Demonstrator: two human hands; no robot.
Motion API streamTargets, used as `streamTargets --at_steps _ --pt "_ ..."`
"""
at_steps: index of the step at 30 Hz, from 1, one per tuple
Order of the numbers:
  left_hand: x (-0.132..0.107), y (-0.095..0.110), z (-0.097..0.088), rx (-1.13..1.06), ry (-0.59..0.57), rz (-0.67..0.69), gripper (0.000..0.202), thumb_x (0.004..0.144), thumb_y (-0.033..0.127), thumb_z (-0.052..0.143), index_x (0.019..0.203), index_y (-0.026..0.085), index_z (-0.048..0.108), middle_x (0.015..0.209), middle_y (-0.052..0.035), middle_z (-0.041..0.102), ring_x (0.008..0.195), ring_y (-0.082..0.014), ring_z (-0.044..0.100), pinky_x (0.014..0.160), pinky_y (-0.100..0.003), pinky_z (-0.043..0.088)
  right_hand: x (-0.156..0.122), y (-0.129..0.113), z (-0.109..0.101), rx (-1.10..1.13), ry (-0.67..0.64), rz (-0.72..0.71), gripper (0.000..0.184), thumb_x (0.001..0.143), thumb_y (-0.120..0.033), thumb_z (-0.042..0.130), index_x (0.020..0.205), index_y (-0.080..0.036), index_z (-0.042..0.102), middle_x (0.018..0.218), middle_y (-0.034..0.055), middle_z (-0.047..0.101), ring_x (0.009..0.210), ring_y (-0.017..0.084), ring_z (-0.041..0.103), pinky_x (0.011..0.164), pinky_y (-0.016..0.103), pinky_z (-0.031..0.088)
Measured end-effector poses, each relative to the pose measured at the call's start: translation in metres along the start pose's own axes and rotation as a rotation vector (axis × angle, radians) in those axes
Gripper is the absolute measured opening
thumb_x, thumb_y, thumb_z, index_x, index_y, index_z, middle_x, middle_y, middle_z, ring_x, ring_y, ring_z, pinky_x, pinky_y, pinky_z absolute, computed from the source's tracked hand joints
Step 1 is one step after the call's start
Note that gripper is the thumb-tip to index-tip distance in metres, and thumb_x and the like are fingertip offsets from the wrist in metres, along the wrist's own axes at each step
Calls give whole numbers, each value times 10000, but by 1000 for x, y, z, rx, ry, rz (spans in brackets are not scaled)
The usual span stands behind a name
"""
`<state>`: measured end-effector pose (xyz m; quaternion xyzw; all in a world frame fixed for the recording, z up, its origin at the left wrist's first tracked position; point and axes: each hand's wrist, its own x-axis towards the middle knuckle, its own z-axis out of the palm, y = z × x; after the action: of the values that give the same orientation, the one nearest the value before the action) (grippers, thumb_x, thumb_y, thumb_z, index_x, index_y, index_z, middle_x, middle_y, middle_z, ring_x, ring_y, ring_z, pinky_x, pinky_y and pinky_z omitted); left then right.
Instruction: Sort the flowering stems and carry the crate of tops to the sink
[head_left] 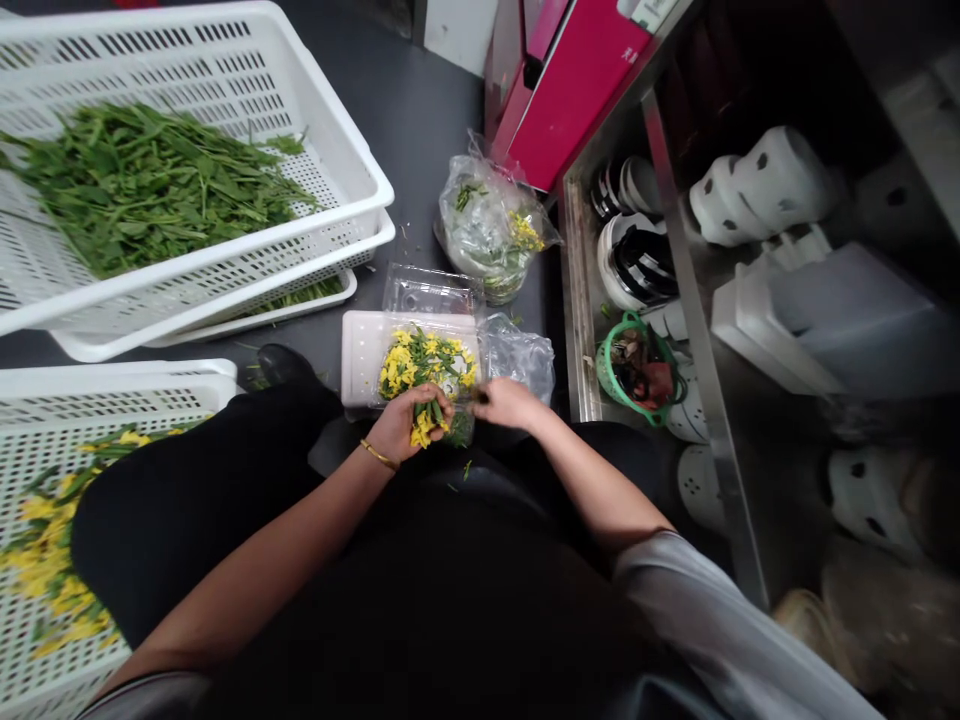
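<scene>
My left hand (415,418), with a gold bracelet at the wrist, is closed round a small bunch of yellow flowers (424,428) with green stems. Just right of it, my right hand (504,402) has its fingers pinched together, and what they hold, if anything, is too small to make out. Beyond both hands, a clear plastic box (433,295) stands with its lid raised. More yellow flowers and green stems (405,362) lie inside it. Under the box is a pale pink slatted stool (361,358). A crumpled clear plastic bag (521,355) lies beside it.
White perforated crates (330,110) at upper left hold leafy green stems (172,190). Another white crate (150,380) at lower left holds yellow flowers. A filled clear bag (487,215) sits ahead. On the right, a metal shelf (720,400) carries dishes and a green basket (626,395).
</scene>
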<state>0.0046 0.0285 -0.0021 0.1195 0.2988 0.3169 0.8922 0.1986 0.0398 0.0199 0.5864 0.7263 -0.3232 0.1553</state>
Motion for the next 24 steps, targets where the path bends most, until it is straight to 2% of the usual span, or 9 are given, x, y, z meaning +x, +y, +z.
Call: streamTargets --at_steps 3,5,7,11,13,16,18,22,24 --pt "3 -5 -1 19 -34 -1 211 649 293 686 730 118 602 594 -26 562 477 -142 543 361 -214 365 51 -3 -2 -179 110 123 314 864 -338 486 1029 -136 660 1049 150 667 938 239 625 737 282 463" --pt "6 -7 0 46 -4 2 217 651 286 714 726 126 589 542 11 512 429 -114 505 346 -198 331 78 -8 3 -217 49 150 288 833 -265 523 1022 -104 668 1073 180 657 957 254 622 754 284 462" --pt "9 -8 -1 102 86 26 228 645 279 736 692 132 568 499 37 475 374 -77 441 333 -181 272 90 -10 7 -218 15 161 269 822 -226 527 1002 -93 676 1064 191 658 953 257 622 753 284 460" --pt "17 -11 -3 251 369 125 238 625 268 757 754 122 621 448 55 471 346 -54 391 346 -186 247 64 -11 5 -39 85 90 238 822 -319 552 931 -154 684 931 96 692 838 193 622 690 248 441" --pt "19 -12 -4 290 410 165 262 620 271 760 800 122 641 464 50 500 363 -58 409 366 -193 280 38 -13 3 146 116 -13 182 788 -314 594 847 -167 683 800 30 683 729 141 602 655 219 419" --pt "18 -14 -5 324 359 156 226 613 273 761 707 122 622 480 35 512 367 -55 410 364 -192 281 9 -12 5 341 84 -145 182 781 -327 605 789 -157 671 686 -9 645 617 104 565 602 199 398" --pt "15 -14 -6 255 308 85 221 612 281 749 645 121 599 494 25 507 364 -53 404 344 -187 259 9 -6 5 391 69 -110 261 826 -376 552 793 -146 670 637 -2 629 575 107 559 580 202 399" --pt "6 -12 -7 84 71 -69 220 611 304 702 609 118 586 526 -8 515 414 -95 473 332 -191 283 54 2 2 182 235 178 366 877 -391 479 828 -94 686 765 115 682 705 179 621 645 246 430" --pt "3 -11 -5 84 -49 -107 248 615 334 696 693 109 626 600 -45 574 484 -135 539 336 -192 307 83 -1 3 55 179 240 378 858 -393 510 927 -67 689 912 180 688 802 219 638 676 263 442"
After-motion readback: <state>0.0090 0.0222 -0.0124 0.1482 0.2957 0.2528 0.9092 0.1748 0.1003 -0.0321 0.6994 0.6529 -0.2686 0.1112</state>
